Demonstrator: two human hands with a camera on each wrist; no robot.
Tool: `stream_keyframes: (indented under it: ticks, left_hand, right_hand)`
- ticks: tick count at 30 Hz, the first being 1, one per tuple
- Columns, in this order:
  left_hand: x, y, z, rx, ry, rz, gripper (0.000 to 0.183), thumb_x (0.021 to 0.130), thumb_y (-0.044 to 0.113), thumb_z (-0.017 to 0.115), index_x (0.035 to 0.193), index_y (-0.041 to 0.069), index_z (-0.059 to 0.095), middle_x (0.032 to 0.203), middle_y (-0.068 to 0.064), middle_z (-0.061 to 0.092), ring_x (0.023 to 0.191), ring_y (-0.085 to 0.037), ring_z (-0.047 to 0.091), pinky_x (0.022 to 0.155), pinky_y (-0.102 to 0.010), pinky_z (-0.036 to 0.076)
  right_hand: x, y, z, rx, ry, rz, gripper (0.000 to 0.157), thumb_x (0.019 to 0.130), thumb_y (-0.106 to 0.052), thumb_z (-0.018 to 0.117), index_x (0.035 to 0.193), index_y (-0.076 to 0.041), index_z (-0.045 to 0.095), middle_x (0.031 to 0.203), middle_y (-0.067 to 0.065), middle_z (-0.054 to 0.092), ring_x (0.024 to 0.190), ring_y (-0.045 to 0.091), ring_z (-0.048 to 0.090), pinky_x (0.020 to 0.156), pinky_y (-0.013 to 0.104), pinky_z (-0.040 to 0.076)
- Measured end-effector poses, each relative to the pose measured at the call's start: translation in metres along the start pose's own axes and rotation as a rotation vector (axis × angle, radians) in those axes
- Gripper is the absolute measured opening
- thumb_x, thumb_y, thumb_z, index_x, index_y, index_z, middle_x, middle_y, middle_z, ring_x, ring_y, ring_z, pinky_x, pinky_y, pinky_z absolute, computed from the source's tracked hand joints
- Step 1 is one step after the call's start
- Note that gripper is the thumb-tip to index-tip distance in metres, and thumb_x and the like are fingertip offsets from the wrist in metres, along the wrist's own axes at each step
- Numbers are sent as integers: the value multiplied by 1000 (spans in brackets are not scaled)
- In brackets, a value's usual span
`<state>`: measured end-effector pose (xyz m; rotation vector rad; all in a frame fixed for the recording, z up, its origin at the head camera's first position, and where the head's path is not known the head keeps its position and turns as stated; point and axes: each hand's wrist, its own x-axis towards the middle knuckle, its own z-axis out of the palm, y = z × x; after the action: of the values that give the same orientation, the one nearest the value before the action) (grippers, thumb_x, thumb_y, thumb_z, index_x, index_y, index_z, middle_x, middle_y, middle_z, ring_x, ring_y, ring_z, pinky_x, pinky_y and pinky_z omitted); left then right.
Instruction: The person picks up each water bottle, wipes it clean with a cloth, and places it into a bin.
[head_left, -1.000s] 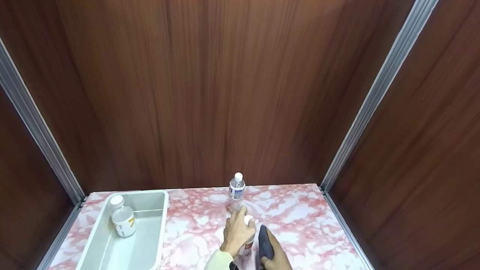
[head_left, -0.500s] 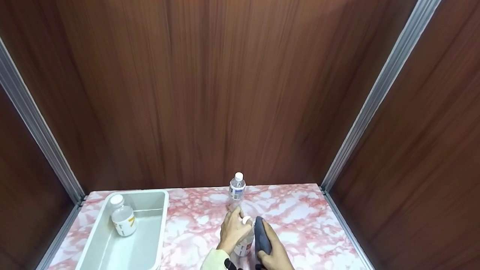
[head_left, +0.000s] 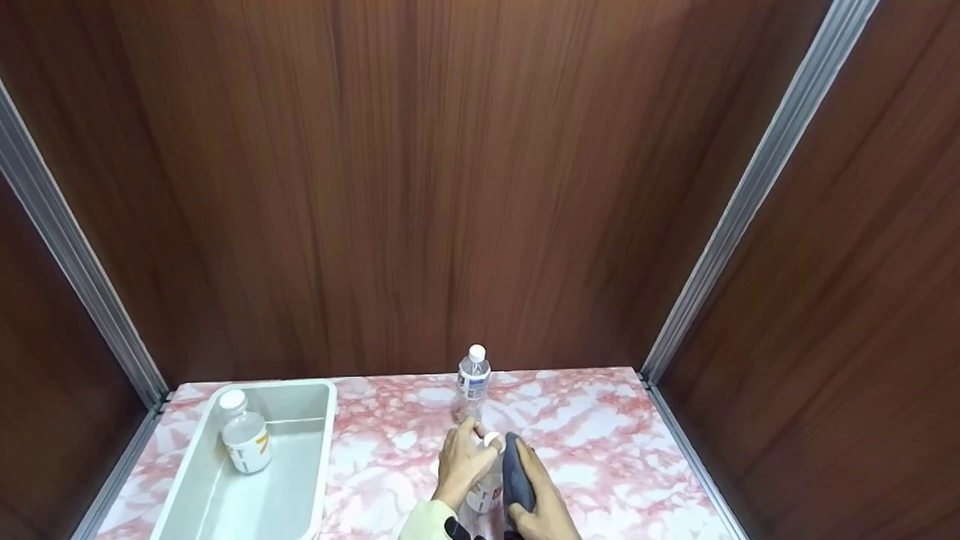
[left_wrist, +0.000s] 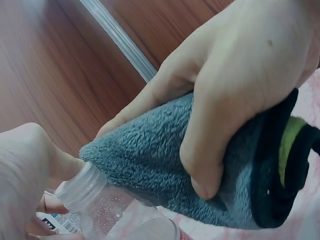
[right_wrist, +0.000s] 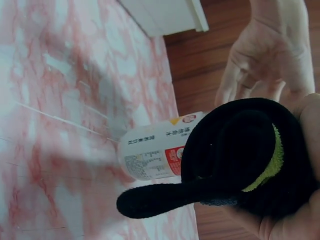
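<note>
Upright on the table, a clear plastic bottle with a white cap has a white label printed in red and yellow. My left hand holds it around the cap and neck; in the left wrist view, the thumb lies against the bottle's ribbed top. A folded grey-blue plush cloth with black edging is gripped in my right hand. The cloth's front end meets the bottle near its shoulder. In the right wrist view, the cloth's dark rolled end hides part of the label.
Behind the hands stands another clear bottle with a white cap. A pale tray at the left holds a third bottle, leaning inside. The marbled pink table is bounded by wood-grain panels and metal rails.
My right hand has brought the cloth up and left against the bottle. My left hand has shifted slightly left and stays at the bottle's top.
</note>
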<state>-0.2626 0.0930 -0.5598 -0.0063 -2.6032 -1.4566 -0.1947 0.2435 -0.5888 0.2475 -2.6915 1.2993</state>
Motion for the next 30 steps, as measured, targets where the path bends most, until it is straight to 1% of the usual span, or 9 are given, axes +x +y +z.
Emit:
stream_keyframes:
  ticks: [4, 8, 12, 16, 21, 27, 30]
  left_hand:
    - [-1, -1, 2, 2, 0, -7, 23, 77, 31, 77, 83, 19, 58, 88, -9, 64, 88, -24, 62, 79, -45, 50]
    - [0, -2, 3, -6, 4, -17, 21, 78, 33, 78, 85, 20, 64, 92, -8, 65, 93, -25, 64, 82, -46, 51]
    - [-1, -3, 3, -10, 8, -30, 21, 77, 36, 79, 86, 19, 70, 94, -6, 66, 94, -25, 64, 85, -46, 52]
    - [-2, -4, 2, -21, 8, -29, 22, 76, 36, 79, 83, 16, 73, 92, -7, 66, 91, -23, 63, 82, -44, 52]
    - [-3, -4, 0, -38, 10, -32, 22, 76, 34, 79, 81, 14, 72, 90, -9, 65, 87, -21, 61, 78, -42, 50]
    - [-3, -4, -1, -48, 8, -20, 20, 75, 32, 80, 78, 15, 71, 89, -6, 66, 89, -21, 61, 81, -42, 50]
    - [-3, -4, -1, -53, 1, -16, 20, 76, 33, 79, 78, 15, 70, 89, -6, 66, 91, -23, 62, 82, -44, 51]
  right_hand:
    - [0, 5, 5, -10, -31, 6, 101, 70, -4, 65, 162, -16, 25, 162, 34, 25, 143, 55, 37, 98, 50, 47]
    - [-1, 9, 8, -27, -40, 21, 101, 71, -5, 65, 162, -17, 23, 162, 34, 24, 140, 57, 40, 93, 51, 49]
    - [-3, 11, 11, -21, -33, -5, 101, 70, -5, 66, 161, -14, 24, 160, 37, 24, 139, 59, 39, 96, 56, 49]
    - [-3, 15, 13, -16, -30, -25, 102, 69, -3, 66, 161, -12, 23, 160, 37, 24, 137, 59, 41, 95, 57, 49]
    - [-4, 21, 19, -32, -21, -15, 102, 69, -4, 66, 161, -11, 22, 161, 34, 26, 138, 55, 44, 98, 56, 50]
    - [-4, 30, 27, 23, -34, 9, 104, 69, -2, 65, 162, -12, 19, 162, 31, 26, 140, 56, 41, 103, 62, 45]
    - [-3, 34, 29, 35, -37, 25, 105, 69, -3, 65, 162, -15, 18, 162, 30, 27, 141, 54, 41, 104, 62, 44]
